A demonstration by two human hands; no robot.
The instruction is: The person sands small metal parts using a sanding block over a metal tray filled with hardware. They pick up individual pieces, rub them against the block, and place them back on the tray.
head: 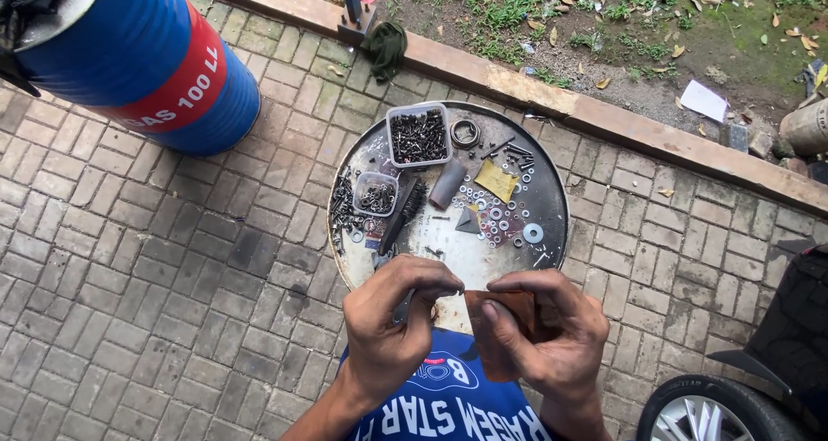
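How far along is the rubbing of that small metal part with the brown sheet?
Looks done: some screws sit sorted in two clear tubs on the round metal tray. In hand: the left hand pinches a small metal part against a brown abrasive-looking sheet held by the right hand. Left: loose washers and bolts scattered on the tray.

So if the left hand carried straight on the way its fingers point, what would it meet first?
The left hand points right, pinching a small metal piece. It would probably first meet the brown sheet held by the right hand, though depth is unclear.
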